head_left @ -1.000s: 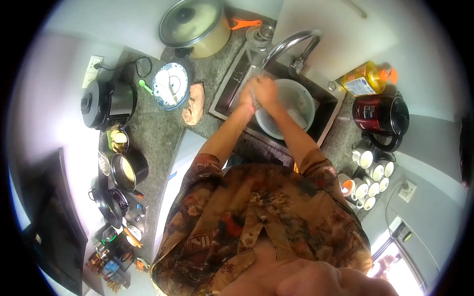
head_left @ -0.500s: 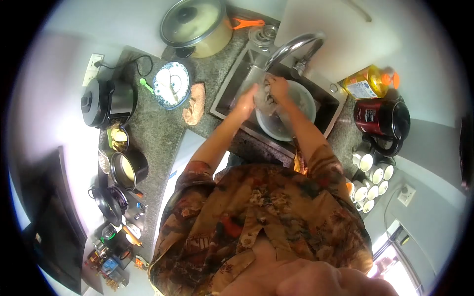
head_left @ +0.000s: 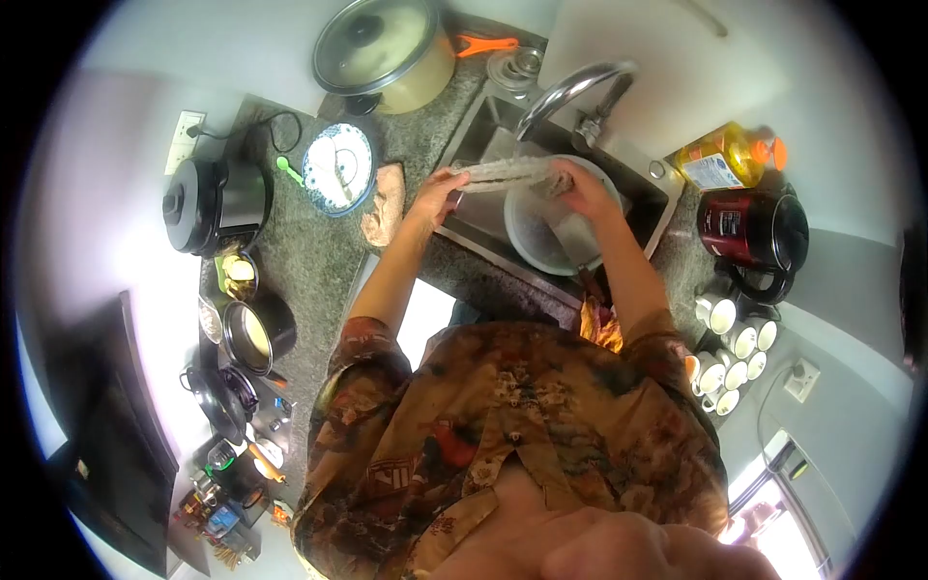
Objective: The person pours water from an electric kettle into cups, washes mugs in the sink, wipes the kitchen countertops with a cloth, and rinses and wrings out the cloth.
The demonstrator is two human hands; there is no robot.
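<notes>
A wet greyish cloth is stretched sideways above the sink, below the curved faucet. My left hand grips its left end near the sink's left edge. Its bunched right end is in my right hand, over a white basin. The basin stands in the sink and holds something pale that I cannot make out. A knife-like blade or handle near the basin's lower rim is too unclear to name.
A pinkish cloth and a patterned plate lie left of the sink. Farther out are a big lidded pot and a rice cooker. Right of it stand a yellow soap bottle, a red kettle and several cups.
My hands were together under the faucet and have moved apart, the left one outward to the left. The cloth, bunched before, is now stretched between them.
</notes>
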